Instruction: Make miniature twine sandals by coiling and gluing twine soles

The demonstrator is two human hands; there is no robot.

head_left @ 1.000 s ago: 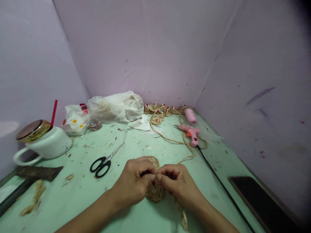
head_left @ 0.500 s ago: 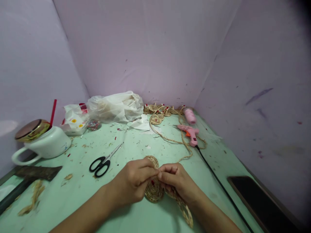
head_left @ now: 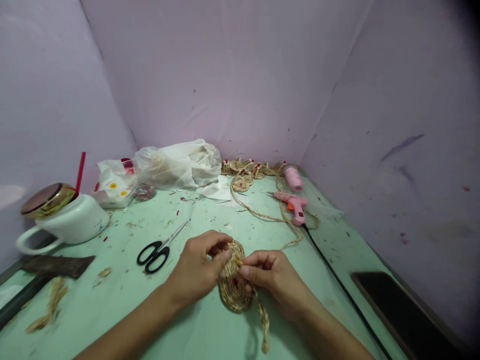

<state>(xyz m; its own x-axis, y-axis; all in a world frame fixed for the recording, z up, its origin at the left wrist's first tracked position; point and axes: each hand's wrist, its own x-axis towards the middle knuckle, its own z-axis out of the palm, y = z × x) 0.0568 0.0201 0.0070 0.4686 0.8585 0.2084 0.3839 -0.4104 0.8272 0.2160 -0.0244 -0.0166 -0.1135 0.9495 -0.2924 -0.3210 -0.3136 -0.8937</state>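
Nearest, the unwound braided tail [head_left: 264,320] lies loose from a straw coil [head_left: 229,292] already several rounds wide, tipped up on the bench [head_left: 112,300], the left hand [head_left: 195,272] pinching its rim with closed fingers, the right hand [head_left: 275,280] clamping the tail there; scissors [head_left: 157,248] and glue gun [head_left: 295,205] lie beyond.

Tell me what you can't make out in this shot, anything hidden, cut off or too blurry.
Head view, one item per line.
Coiled braid: partly covered by the left hand and right hand holding it.
Dark slab, lower right: cut by the bottom edge; phone or tablet, unclear.
Dark blade, left: its handle runs off the frame edge.
Plastic bag: contents too blurred to name.
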